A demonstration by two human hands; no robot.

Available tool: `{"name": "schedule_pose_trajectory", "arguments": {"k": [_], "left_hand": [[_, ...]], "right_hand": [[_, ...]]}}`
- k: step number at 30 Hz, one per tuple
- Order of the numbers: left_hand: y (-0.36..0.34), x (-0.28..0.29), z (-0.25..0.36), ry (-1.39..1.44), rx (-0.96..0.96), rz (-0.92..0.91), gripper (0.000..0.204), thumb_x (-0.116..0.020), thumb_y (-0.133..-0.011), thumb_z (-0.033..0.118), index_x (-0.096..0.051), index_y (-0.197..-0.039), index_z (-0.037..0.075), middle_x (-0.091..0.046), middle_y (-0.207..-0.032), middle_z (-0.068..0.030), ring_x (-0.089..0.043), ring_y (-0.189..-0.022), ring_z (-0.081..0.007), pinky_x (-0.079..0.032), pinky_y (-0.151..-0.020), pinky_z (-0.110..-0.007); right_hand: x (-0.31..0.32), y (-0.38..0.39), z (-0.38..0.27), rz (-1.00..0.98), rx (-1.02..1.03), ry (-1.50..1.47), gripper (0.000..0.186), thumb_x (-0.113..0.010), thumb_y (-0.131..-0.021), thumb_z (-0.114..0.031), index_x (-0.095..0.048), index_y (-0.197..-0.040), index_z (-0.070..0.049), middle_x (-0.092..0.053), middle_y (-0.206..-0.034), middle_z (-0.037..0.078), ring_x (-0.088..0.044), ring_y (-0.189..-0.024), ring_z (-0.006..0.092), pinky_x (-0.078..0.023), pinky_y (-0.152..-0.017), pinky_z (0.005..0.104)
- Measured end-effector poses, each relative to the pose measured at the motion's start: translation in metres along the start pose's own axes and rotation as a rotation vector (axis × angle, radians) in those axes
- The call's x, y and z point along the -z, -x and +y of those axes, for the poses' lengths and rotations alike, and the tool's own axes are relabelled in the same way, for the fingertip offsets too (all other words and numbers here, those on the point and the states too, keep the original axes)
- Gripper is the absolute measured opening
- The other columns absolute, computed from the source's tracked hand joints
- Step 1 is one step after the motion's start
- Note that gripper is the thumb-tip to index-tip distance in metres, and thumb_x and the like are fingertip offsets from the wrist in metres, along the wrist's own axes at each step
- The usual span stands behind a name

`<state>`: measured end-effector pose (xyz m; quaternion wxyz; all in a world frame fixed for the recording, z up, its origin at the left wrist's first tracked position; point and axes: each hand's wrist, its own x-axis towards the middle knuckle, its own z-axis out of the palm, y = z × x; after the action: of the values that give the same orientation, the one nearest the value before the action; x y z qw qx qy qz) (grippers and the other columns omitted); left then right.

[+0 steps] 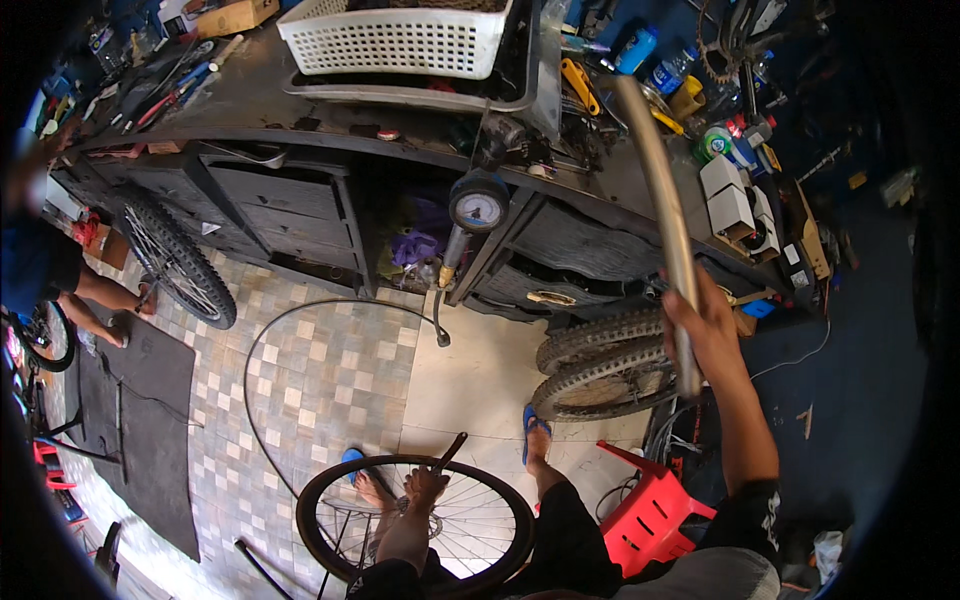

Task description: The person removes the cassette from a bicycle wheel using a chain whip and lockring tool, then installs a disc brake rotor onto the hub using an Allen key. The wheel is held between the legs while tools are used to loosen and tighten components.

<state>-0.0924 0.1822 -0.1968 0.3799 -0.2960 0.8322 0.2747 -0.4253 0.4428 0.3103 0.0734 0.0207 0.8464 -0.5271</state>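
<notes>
The right hand [700, 325] clenches a tan tyre [660, 190] raised clear, while the left hand [425, 490] grips a tool [448, 453], steadying the wheel [415, 525] on the floor [330, 380].

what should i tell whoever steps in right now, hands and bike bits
Left hand: down on the bare wheel lying between the feet, gripping a dark tool handle near the hub.
Right hand: raised, closed on a tan rim strip that arcs up over the workbench.
Nearby: floor pump with gauge against the bench, its hose looped on the tiles; two knobby tyres beside the red stool.
Done: wheel has no tyre on.
Left: strip is not on the wheel; tyres and pump untouched.
</notes>
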Motion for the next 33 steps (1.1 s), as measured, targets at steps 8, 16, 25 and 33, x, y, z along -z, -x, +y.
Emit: {"name": "schedule_pose_trajectory", "arguments": {"k": [8,16,25,33], "left_hand": [[0.083,0.079,0.028,0.395,-0.147,0.048,0.055,-0.079,-0.079,0.043,-0.069,-0.115,0.002,-0.076,-0.101,-0.0214,-0.074,-0.099,-0.0408,-0.057,-0.086,-0.049],[0.171,0.175,0.077,0.585,-0.453,0.178,0.048,-0.079,-0.081,0.038,-0.066,-0.101,-0.004,-0.071,-0.087,-0.0264,-0.071,-0.082,-0.0428,-0.055,-0.074,-0.048],[0.220,0.337,0.211,0.313,-0.774,0.427,0.039,-0.083,-0.078,0.028,-0.060,-0.094,0.001,-0.063,-0.078,-0.0199,-0.066,-0.069,-0.0424,-0.053,-0.064,-0.050],[0.255,0.433,0.284,0.105,-1.082,0.549,0.066,-0.087,-0.077,0.024,-0.057,-0.133,0.005,-0.055,-0.136,-0.0209,-0.061,-0.120,-0.0442,-0.056,-0.092,-0.050]], "right_hand": [[-0.071,-0.202,-0.058,0.059,0.036,-0.093,0.056,-0.069,-0.099,-0.030,-0.051,-0.144,-0.003,-0.065,-0.092,0.009,-0.065,-0.081,0.0178,-0.052,-0.069,0.0336],[-0.090,-0.253,-0.047,0.225,0.156,0.649,0.073,-0.062,-0.098,-0.035,-0.036,-0.158,-0.002,-0.057,-0.141,0.029,-0.058,-0.132,0.0467,-0.048,-0.109,0.0534],[-0.034,-0.137,-0.060,-0.261,0.703,0.363,0.064,-0.071,-0.095,-0.054,-0.065,-0.135,-0.006,-0.064,-0.127,0.022,-0.063,-0.115,0.0392,-0.052,-0.099,0.0475],[0.001,-0.026,-0.055,-0.710,0.392,0.802,0.055,-0.071,-0.096,-0.052,-0.067,-0.133,-0.011,-0.076,-0.101,0.014,-0.074,-0.102,0.0360,-0.054,-0.094,0.0455]]}}
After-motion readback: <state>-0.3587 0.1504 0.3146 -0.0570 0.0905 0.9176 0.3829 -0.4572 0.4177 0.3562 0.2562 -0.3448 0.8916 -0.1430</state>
